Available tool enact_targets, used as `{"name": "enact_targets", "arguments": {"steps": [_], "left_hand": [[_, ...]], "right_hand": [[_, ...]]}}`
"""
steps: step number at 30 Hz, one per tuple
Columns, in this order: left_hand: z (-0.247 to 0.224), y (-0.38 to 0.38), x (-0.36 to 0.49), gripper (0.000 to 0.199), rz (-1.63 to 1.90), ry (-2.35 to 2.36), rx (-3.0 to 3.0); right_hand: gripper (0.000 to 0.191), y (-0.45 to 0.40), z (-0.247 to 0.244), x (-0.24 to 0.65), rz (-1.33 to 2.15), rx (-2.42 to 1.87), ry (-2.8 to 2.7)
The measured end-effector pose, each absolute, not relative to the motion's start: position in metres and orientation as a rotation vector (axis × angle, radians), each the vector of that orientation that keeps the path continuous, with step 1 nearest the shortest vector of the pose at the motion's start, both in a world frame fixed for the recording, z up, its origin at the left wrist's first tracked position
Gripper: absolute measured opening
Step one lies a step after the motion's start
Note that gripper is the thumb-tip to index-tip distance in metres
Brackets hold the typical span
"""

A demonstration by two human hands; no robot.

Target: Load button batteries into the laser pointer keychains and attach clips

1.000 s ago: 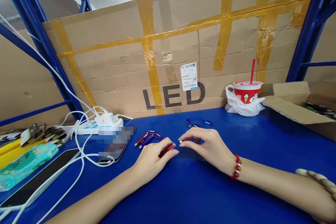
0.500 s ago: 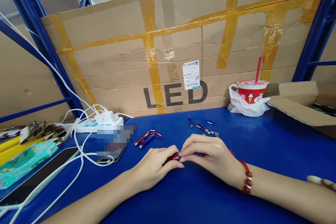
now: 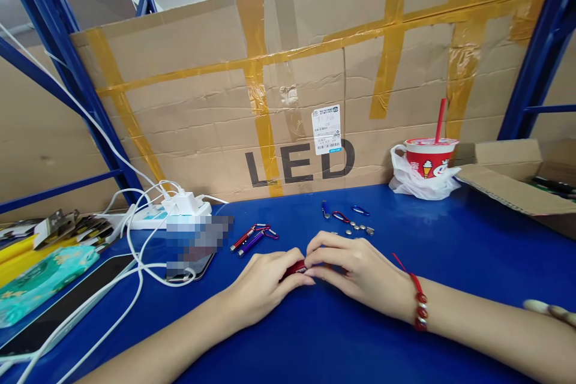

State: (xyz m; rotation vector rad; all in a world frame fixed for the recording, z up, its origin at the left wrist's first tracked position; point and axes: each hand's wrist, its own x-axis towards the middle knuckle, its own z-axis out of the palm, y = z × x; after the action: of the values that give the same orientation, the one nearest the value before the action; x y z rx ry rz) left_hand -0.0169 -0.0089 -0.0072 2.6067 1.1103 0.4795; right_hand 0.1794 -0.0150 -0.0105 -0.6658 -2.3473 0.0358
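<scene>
My left hand (image 3: 270,282) is closed around a small red metal tube (image 3: 294,269) above the blue table. At the tube's right end, my right hand (image 3: 355,273) pinches with thumb and fingers; whether something tiny sits between those fingertips is hidden. A red penlight (image 3: 243,238) and a purple penlight (image 3: 252,243), each with a carabiner clip, lie behind my left hand. Behind my right hand are a short blue tube (image 3: 325,209), a red carabiner (image 3: 340,216), a blue carabiner (image 3: 360,210) and several small silver button cells (image 3: 353,224).
A white power strip (image 3: 148,216) with tangled white cables, phones (image 3: 67,303) and a teal packet (image 3: 49,279) occupy the left. At the back right stand a red cup (image 3: 429,159) in a plastic bag and an open carton (image 3: 513,183). Large cardboard (image 3: 202,126) closes the back.
My right hand has shifted slightly left, and more of the small silver pieces behind it show. My left hand keeps its hold on the red tube.
</scene>
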Motion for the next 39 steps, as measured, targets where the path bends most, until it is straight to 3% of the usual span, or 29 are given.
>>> {"name": "enact_targets", "arguments": {"steps": [7,13,27,39], "left_hand": [[-0.003,-0.009,-0.014,0.027,0.543,1.444,2.481],[0.000,-0.012,-0.012,0.028,0.580,1.399,2.424],[0.001,-0.014,-0.012,0.028,0.544,1.390,2.420],[0.000,-0.014,-0.012,0.031,0.557,1.398,2.418]], "right_hand": [[0.027,-0.007,-0.006,0.185,-0.171,-0.948,-2.299],[0.061,0.000,-0.009,0.186,-0.514,-1.365,-2.355],[0.061,-0.026,-0.008,0.170,-0.673,-2.036,-2.348],[0.070,-0.028,0.000,0.168,-0.579,-2.222,-2.310]]}}
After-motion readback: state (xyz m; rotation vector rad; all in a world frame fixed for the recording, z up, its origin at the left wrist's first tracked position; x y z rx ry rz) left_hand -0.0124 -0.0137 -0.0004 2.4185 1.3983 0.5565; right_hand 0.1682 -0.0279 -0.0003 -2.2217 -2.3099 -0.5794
